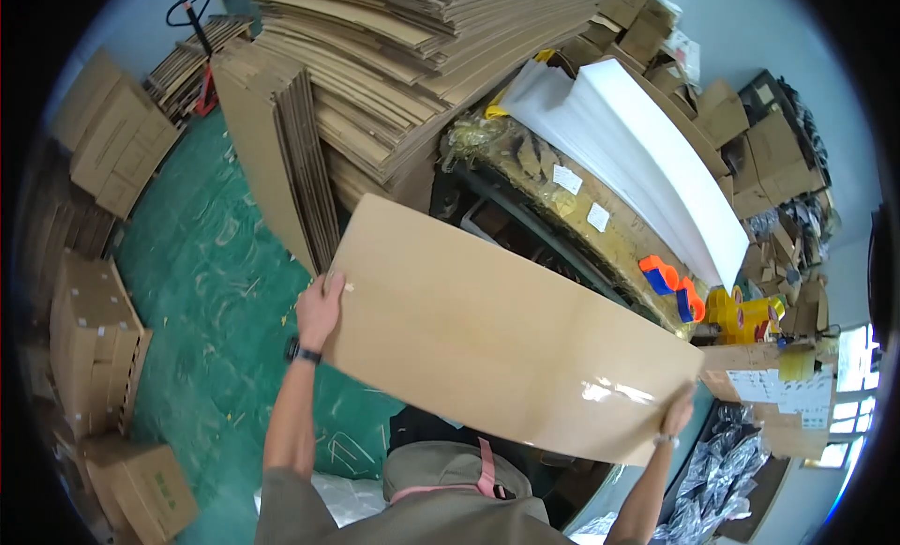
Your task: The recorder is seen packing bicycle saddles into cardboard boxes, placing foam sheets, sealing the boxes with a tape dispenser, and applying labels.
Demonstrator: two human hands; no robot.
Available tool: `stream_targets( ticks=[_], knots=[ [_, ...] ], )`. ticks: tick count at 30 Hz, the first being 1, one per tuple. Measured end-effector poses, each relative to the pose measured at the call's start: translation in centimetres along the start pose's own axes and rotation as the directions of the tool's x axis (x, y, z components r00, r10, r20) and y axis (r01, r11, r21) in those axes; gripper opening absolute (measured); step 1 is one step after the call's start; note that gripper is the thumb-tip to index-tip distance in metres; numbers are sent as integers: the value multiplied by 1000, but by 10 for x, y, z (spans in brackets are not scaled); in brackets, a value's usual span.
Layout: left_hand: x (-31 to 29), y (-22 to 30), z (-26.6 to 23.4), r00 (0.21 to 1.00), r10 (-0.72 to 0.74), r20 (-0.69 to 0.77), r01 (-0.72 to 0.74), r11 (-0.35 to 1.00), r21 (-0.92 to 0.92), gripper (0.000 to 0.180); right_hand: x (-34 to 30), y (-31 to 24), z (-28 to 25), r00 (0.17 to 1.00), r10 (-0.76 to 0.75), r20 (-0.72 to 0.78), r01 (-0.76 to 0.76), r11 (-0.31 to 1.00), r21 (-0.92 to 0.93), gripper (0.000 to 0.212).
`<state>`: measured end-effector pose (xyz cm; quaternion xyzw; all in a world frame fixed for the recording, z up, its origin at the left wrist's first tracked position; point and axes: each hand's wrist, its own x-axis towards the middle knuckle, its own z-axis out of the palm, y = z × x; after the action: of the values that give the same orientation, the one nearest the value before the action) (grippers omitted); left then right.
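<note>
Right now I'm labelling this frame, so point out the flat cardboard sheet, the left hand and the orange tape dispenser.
flat cardboard sheet [497, 329]: head view, middle of its plain face.
left hand [320, 311]: head view, back of the hand gripping the sheet's left edge.
orange tape dispenser [658, 274]: head view, its orange body on the workbench.

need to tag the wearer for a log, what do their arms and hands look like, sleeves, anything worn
Both forearms are bare, with no gloves. The left hand has a dark watch or band on its wrist. The right hand has a thin, pale band at its wrist. Olive-grey short sleeves cover the upper arms.
</note>
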<state>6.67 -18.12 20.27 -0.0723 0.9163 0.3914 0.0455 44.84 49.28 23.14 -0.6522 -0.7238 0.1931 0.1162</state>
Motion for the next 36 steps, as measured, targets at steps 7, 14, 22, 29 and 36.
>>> stream_targets(
  ticks=[7, 14, 22, 29, 36],
  knots=[
    [-88, -157, -27, 969, 246, 10, -75, 331, -941, 50, -110, 147, -49, 942, -62, -330, 281, 684, 674, 68],
    [-138, -170, 27, 810, -420, 408, 518, 187, -835, 88, -227, 203, 61, 925, 363, 109, -342, 676, 652, 63],
    [-68, -39, 59, 926, -185, -330, -26, 840, -542, 93, -119, 73, 14, 951, -44, -305, 191, 861, 471, 58],
    [-72, 72, 84, 585, 800, -134, -537, 506, 675, 40, -25, 37, 67, 968, -195, 158, 110, 895, 433, 48],
    [-102, 59, 90, 728, 667, 160, -664, 628, 405, 36, -82, 62, -4, 956, -195, 217, 163, 974, 158, 25]
  ],
)
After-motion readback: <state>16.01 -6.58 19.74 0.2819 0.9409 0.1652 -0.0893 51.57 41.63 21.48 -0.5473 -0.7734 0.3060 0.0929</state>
